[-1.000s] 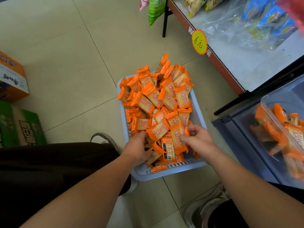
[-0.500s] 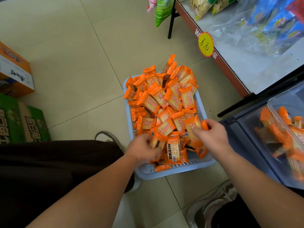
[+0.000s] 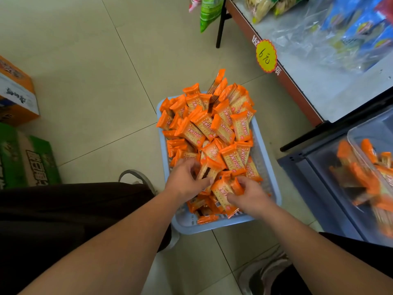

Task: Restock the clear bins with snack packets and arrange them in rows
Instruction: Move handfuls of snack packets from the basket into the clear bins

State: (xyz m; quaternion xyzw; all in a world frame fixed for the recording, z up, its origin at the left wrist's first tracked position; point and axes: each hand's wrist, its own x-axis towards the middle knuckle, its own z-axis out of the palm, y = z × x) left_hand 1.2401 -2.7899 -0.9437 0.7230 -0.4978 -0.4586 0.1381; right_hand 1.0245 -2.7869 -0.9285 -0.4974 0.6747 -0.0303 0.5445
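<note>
orange packets (image 3: 205, 133), pale blue basket (image 3: 263, 150), yellow price tag (image 3: 266, 55), beige floor tiles (image 3: 85, 81).

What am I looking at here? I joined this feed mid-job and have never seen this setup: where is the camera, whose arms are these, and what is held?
There is no machine: these are a person's two bare arms, filmed by one wide-angle camera worn on their head, looking down. On the tiled floor stands a blue basket heaped with orange snack packets. The left hand has its fingers curled round packets in the pile; the right hand grips others nearer the person. At the right, a clear bin holds some of the same packets, blurred. Above it is a shelf with a yellow price tag; cardboard boxes stand at the left.
</note>
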